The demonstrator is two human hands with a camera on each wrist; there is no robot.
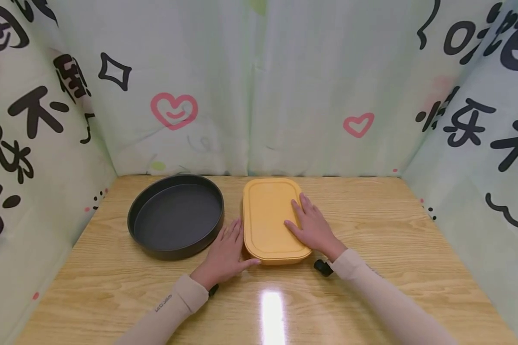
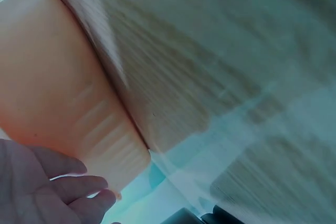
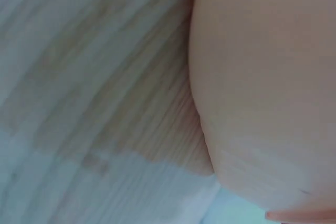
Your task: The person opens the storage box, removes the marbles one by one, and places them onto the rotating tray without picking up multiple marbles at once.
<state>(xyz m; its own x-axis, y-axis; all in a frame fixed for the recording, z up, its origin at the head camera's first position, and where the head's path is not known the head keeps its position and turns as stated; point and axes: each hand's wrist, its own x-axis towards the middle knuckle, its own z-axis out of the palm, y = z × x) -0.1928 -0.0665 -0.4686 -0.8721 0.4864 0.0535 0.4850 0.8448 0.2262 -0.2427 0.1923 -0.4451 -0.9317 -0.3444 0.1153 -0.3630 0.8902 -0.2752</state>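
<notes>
A yellow-orange rectangular container with a lid (image 1: 273,218) lies on the table, its long sides running away from me. My left hand (image 1: 226,254) lies along its left side, fingers extended and thumb at the near corner. My right hand (image 1: 315,227) rests on the right edge of the lid with its fingers spread. In the left wrist view, the ribbed side wall of the container (image 2: 68,87) stands beside the left fingers (image 2: 79,187). The smooth side wall of the container (image 3: 262,87) fills the right part of the right wrist view, where the right hand is out of sight.
A round dark grey pan (image 1: 174,215) stands left of the container, close to the left fingertips. The wooden table (image 1: 393,249) is bordered by printed curtains (image 1: 302,86) at the back and both sides. Light glares on the table's near part.
</notes>
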